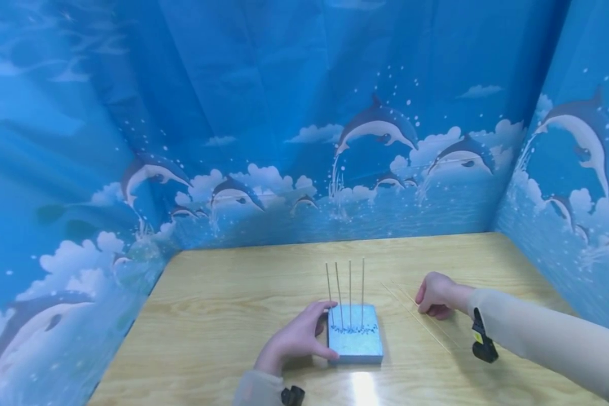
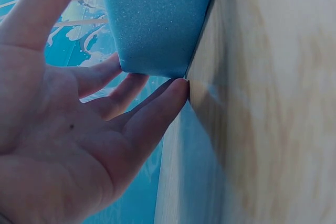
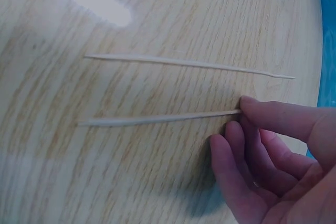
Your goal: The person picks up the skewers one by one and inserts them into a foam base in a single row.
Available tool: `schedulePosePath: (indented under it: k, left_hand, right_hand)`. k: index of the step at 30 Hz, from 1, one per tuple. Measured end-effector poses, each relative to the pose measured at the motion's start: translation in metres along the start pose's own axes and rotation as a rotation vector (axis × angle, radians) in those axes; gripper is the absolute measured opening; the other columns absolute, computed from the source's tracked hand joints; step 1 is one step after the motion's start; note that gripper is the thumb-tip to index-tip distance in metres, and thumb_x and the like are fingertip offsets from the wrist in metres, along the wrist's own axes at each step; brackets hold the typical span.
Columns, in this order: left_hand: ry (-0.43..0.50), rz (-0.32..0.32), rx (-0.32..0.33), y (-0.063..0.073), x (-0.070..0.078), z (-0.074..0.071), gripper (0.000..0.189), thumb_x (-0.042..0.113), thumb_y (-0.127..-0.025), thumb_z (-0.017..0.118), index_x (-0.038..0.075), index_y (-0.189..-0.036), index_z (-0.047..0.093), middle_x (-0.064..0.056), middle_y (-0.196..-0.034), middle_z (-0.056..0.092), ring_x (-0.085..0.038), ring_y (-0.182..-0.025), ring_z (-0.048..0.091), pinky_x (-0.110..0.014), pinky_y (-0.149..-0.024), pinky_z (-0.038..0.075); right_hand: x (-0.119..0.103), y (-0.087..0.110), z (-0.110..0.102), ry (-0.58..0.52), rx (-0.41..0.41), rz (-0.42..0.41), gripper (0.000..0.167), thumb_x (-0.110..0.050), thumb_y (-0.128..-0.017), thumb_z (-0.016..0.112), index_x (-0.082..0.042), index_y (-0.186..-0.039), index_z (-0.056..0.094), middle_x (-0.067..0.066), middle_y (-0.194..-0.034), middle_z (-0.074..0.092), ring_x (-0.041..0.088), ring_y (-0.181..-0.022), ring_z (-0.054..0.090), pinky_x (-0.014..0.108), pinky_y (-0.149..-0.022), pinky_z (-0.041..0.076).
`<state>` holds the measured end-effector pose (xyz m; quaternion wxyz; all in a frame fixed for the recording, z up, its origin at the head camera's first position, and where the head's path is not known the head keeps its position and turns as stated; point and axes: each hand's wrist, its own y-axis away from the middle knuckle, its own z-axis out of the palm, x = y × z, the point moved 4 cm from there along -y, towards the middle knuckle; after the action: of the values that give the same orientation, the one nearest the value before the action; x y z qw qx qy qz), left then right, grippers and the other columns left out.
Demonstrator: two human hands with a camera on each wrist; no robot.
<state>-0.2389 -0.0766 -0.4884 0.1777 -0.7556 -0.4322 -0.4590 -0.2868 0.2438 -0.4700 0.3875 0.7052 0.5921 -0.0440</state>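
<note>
A blue foam block lies on the table in the head view, with several thin wooden skewers standing upright in it and a band of dark holes across its top. My left hand holds the block at its left side, thumb at the near corner and fingers at the far one. In the left wrist view, fingertips touch the foam. To the right of the block, my right hand pinches one end of a wooden skewer between thumb and finger. A second skewer lies loose beside it.
The wood-grain table is enclosed at the back and both sides by blue curtains printed with dolphins. Bright glare shows on the tabletop in front of the block. Dark cameras are strapped to both wrists.
</note>
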Motion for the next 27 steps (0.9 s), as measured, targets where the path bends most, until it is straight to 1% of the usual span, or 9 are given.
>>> schedulePosePath:
  k: [8, 12, 16, 22, 27]
  left_hand:
    - [-0.009, 0.007, 0.009, 0.0, -0.003, 0.0, 0.106, 0.027, -0.061, 0.093, 0.015, -0.151, 0.036, -0.008, -0.152, 0.042, -0.027, -0.134, 0.049, -0.033, -0.109, 0.048]
    - [-0.006, 0.012, 0.004, 0.0, -0.003, 0.001, 0.106, 0.028, -0.062, 0.092, 0.016, -0.151, 0.036, -0.007, -0.151, 0.042, -0.026, -0.132, 0.05, -0.031, -0.108, 0.048]
    - [-0.018, 0.01, 0.006, 0.0, -0.002, 0.002, 0.106, 0.029, -0.061, 0.093, 0.016, -0.151, 0.036, -0.007, -0.15, 0.044, -0.026, -0.13, 0.051, -0.033, -0.109, 0.048]
    - [-0.036, 0.008, 0.01, -0.001, -0.001, 0.001, 0.107, 0.029, -0.061, 0.093, 0.015, -0.151, 0.036, -0.007, -0.151, 0.043, -0.027, -0.132, 0.05, -0.034, -0.11, 0.047]
    - [-0.026, 0.004, 0.005, -0.002, -0.003, 0.001, 0.108, 0.028, -0.062, 0.093, 0.014, -0.151, 0.035, -0.008, -0.151, 0.042, -0.027, -0.133, 0.049, -0.033, -0.11, 0.047]
  right_hand:
    - [-0.001, 0.0, 0.0, -0.014, -0.02, -0.027, 0.013, 0.005, -0.075, 0.075, -0.002, -0.082, 0.065, 0.005, -0.064, 0.064, 0.013, -0.055, 0.059, 0.027, -0.051, 0.056]
    - [0.003, 0.0, -0.003, -0.029, -0.048, 0.006, 0.012, 0.005, -0.077, 0.074, -0.002, -0.084, 0.066, 0.004, -0.065, 0.064, 0.012, -0.056, 0.059, 0.025, -0.052, 0.055]
    - [0.005, 0.0, -0.007, -0.053, -0.073, 0.018, 0.012, 0.004, -0.079, 0.073, 0.0, -0.087, 0.066, 0.006, -0.067, 0.064, 0.013, -0.056, 0.059, 0.024, -0.052, 0.056]
    - [0.0, 0.001, -0.015, -0.128, -0.083, -0.026, 0.015, 0.005, -0.079, 0.071, 0.004, -0.093, 0.066, 0.006, -0.069, 0.063, 0.012, -0.056, 0.06, 0.025, -0.052, 0.057]
    - [-0.013, 0.006, -0.025, -0.219, -0.101, -0.075, 0.02, 0.004, -0.084, 0.067, 0.009, -0.103, 0.063, 0.005, -0.07, 0.063, 0.011, -0.056, 0.063, 0.027, -0.056, 0.06]
